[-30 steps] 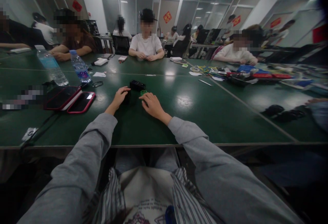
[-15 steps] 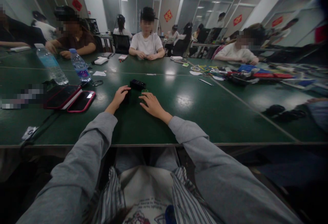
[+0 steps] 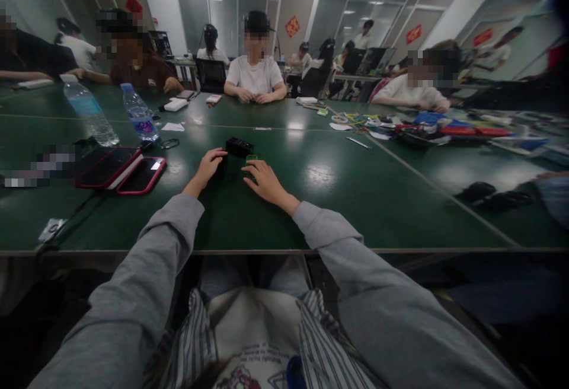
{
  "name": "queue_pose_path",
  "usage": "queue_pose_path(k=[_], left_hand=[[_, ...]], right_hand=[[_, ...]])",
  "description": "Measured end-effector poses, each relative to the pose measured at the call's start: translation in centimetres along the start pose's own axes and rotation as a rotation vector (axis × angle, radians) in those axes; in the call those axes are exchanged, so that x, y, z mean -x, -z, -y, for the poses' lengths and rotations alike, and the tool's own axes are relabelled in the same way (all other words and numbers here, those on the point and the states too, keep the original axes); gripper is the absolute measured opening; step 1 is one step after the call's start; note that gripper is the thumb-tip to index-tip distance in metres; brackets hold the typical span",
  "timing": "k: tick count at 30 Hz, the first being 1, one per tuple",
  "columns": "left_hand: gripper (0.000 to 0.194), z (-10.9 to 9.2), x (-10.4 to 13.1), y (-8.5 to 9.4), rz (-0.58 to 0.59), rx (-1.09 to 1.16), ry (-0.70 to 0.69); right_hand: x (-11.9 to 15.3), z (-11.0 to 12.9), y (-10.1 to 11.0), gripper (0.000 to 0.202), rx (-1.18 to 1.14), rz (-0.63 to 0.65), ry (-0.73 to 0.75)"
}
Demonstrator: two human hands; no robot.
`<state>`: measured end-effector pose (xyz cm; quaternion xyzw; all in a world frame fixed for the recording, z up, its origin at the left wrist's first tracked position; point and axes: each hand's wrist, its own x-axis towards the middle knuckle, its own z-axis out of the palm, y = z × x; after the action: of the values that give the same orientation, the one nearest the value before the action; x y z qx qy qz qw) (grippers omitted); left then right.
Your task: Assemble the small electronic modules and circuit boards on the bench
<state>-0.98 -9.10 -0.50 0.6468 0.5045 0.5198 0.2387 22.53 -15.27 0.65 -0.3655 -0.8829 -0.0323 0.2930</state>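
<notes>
My left hand [image 3: 208, 168] rests on the table with its fingers curved over a small dark box-like object [image 3: 220, 169], its thumb against the near side. Most of that object is hidden by the hand and blends with the dark tabletop. My right hand [image 3: 265, 182] lies palm down, fingers spread, over a small clear green-edged item [image 3: 251, 158]; whether they touch I cannot tell. Just beyond both hands sits a black rectangular device or box [image 3: 240, 146], apart from the fingers.
On the left of the green table [image 3: 355, 211] are two water bottles [image 3: 91, 113] and phones in red cases [image 3: 141, 177]. Cables and tools [image 3: 400, 128] lie in a heap at the right. A black bundle [image 3: 493, 194] sits near the right edge. Several people sit around the table.
My hands and the things near them have not visibly moved. At the back left, a person in a dark top has shifted their arms and head.
</notes>
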Motion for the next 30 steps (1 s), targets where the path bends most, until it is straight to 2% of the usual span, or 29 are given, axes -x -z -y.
queue_pose_path(k=[30], left_hand=[[0.028,1.2,-0.5,0.0,0.011,-0.079,-0.069]], right_hand=[[0.0,-0.3,0.1,0.030,-0.010,-0.001,0.007]])
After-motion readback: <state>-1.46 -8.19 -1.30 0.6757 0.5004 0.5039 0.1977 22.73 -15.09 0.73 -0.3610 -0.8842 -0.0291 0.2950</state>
